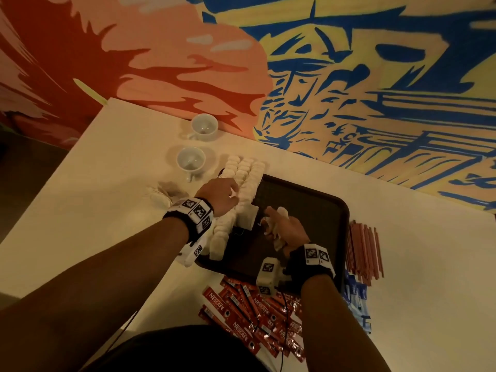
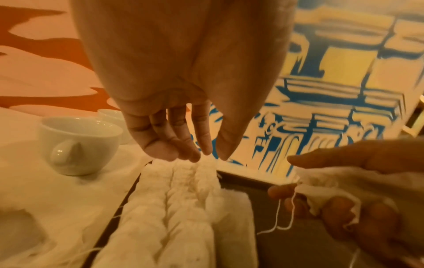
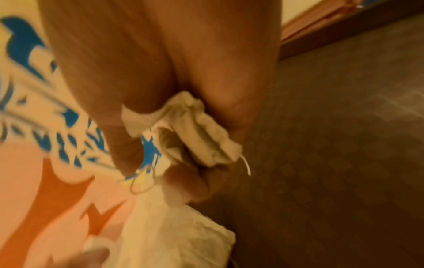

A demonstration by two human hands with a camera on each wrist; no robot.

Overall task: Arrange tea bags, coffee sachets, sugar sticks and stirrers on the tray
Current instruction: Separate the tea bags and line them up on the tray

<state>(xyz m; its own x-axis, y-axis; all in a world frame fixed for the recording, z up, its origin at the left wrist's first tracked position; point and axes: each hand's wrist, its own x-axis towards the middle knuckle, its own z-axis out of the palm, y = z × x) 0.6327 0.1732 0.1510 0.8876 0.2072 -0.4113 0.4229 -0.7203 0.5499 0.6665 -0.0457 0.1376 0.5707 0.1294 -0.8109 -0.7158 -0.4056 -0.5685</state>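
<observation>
Now left hand (image 1: 220, 196), fingers straight, touches rowed tea bags (image 1: 248, 181); right hand (image 1: 288, 229) clutches several.

Tea bags (image 1: 247, 183) line the tray's (image 1: 316, 200) left edge; stirrers (image 1: 363, 251) lie right, coffee sachets (image 1: 249, 315) before it, cups (image 1: 191, 160) behind-left.

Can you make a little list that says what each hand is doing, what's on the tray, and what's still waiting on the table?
left hand: fingertips touching the far end of the tea bag rows
right hand: holding a few loose tea bags, strings dangling
tray: dark, tea bag rows along its left edge, the rest mostly bare
coffee sachets: red pile on the table, near side of tray
stirrers: bundle on the table, right of tray
blue packets: beside the stirrers, off the tray
cups: two white ones, left of tray
</observation>
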